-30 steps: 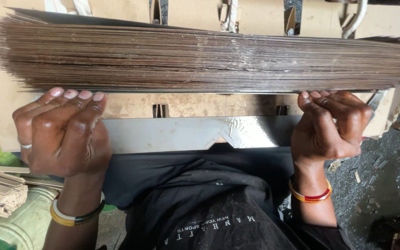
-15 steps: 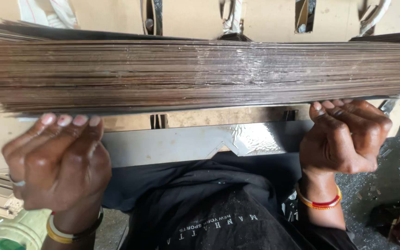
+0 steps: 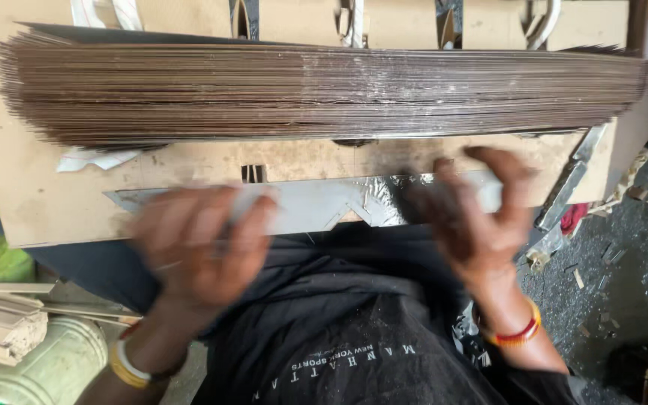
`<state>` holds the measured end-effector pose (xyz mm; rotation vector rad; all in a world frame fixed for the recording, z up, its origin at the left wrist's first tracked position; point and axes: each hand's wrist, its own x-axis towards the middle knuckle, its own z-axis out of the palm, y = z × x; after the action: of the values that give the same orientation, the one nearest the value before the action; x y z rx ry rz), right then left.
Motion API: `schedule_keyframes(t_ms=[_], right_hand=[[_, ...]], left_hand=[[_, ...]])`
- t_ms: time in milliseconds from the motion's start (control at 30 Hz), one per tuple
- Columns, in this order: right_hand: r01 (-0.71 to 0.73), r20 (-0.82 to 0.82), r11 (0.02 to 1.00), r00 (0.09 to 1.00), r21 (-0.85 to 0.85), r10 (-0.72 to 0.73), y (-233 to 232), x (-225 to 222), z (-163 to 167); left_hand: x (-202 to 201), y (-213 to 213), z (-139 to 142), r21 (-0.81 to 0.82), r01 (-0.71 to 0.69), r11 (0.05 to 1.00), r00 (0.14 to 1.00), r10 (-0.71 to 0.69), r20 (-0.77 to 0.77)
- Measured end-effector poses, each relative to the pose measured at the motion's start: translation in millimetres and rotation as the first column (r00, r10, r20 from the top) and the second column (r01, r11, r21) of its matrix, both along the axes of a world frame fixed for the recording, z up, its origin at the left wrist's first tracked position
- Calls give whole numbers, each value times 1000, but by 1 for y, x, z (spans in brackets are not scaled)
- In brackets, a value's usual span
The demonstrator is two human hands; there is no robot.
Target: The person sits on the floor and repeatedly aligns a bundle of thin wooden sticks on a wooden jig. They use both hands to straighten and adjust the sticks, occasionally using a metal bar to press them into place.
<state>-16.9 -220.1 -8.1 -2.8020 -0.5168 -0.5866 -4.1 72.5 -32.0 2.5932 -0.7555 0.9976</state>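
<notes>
A thick stack of thin brown cardboard sheets lies flat on a tan board in front of me. My left hand hovers below the stack's near edge, blurred, fingers spread and holding nothing. My right hand is also blurred, with fingers curled apart and nothing in them, just under the stack's right half. Both hands are off the stack. Between them a strip of silver foil runs along the board's front edge. Each wrist wears bangles.
Metal brackets stand behind the stack. A pale green bucket and bundled cardboard strips sit at lower left. Scraps litter the dark floor at right. My lap in dark clothing fills the bottom centre.
Both hands let go of the stack's near edge and dropped away toward me. The stack now rests flat on the board, farther from the camera.
</notes>
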Motion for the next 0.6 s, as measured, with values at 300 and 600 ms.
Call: schedule_keyframes(t_ms=[300,600], right_hand=[[-75,-371,986,920,146,125,19,2,-1],[-193,-31,966,979,174,201,11,-12,-5]], left_hand=[[-9,-47,-14,-79,48,996,839,-83,-538],[-20,-34,4,-22,160,987,871,-151,-467]])
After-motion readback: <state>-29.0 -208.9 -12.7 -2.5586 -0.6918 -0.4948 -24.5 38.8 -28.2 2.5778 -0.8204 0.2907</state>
